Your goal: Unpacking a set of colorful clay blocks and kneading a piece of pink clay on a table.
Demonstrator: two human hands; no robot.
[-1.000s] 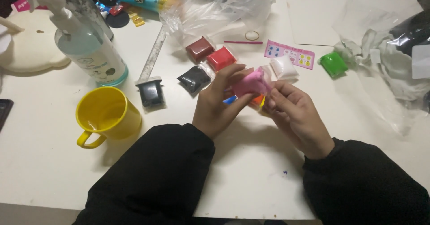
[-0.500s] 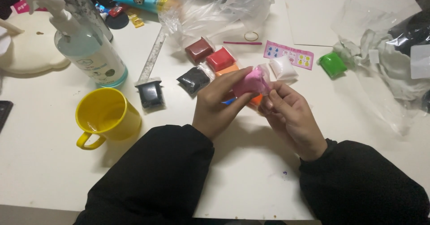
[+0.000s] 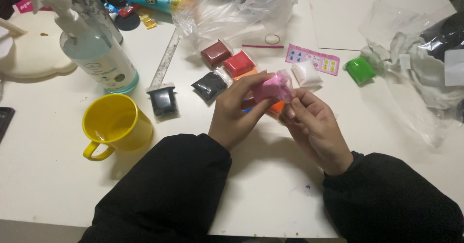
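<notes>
Little changes since earlier: left hand and right hand still pinch pink packet, frame centre.

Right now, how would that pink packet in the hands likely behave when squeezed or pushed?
The pink packet looks soft: it bulges between both hands' fingers, so it probably deforms. Its glossy clear wrap may be slippery. Being small, it seems light.

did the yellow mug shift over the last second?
No. The yellow plastic mug sits at the same spot on the white table, just below the clear pump bottle and left of the small black packet, as before.
</notes>
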